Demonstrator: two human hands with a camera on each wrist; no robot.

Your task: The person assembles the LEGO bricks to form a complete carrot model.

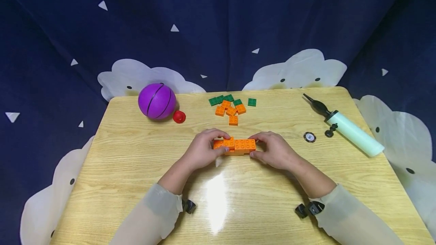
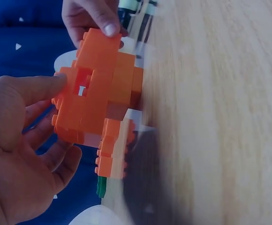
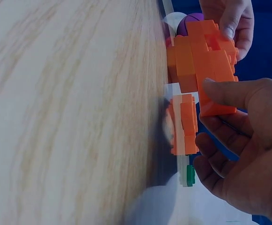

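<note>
Orange bricks joined into a short bar point(image 1: 235, 146) sit at the middle of the wooden tabletop point(image 1: 136, 169), gripped at each end: the left hand point(image 1: 203, 149) pinches one end between thumb and fingers, the right hand point(image 1: 274, 149) clasps the other, seemingly to keep the build steady while pressing it down. Loose orange and green bricks point(image 1: 232, 106) lie just behind, within easy reach; a purple ball point(image 1: 157, 101) and a hand pump point(image 1: 344, 124) sit well apart at the sides.

Head cam high, facing down over table point(image 1: 136, 184), wrist cams close, side-on, all share orange brick assembly point(image 1: 235, 146).
</note>
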